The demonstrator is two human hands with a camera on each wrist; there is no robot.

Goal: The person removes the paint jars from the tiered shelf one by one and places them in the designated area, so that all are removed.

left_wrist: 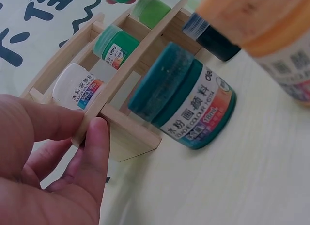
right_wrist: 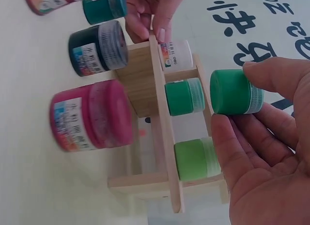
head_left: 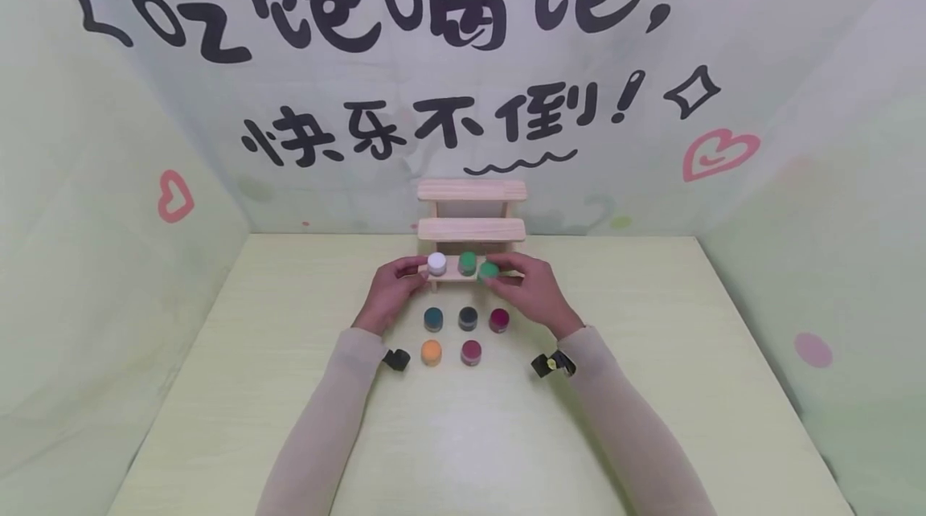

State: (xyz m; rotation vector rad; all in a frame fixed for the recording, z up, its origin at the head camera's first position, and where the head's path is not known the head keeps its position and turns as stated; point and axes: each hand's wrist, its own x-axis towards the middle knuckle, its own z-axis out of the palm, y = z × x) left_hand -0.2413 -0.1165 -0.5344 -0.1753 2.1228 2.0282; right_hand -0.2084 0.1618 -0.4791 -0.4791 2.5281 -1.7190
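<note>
A small wooden tiered rack [head_left: 472, 229] stands against the back of the table. My left hand [head_left: 391, 291] pinches the left end of its lowest shelf between thumb and fingers. On that shelf sit a white paint jar [left_wrist: 77, 86], a green paint jar [right_wrist: 185, 96] and a light green paint jar [right_wrist: 196, 158]. My right hand [head_left: 534, 291] grips another green paint jar [right_wrist: 236, 91] by its sides, raised off the shelf. From the head, this held jar seems to cover the light green one.
In front of the rack stand a teal jar [head_left: 433, 319], a dark jar [head_left: 468, 318], a magenta jar [head_left: 499, 320], an orange jar [head_left: 431, 352] and a plum jar [head_left: 471, 352]. A printed cloth [head_left: 463, 82] hangs behind the table [head_left: 463, 436].
</note>
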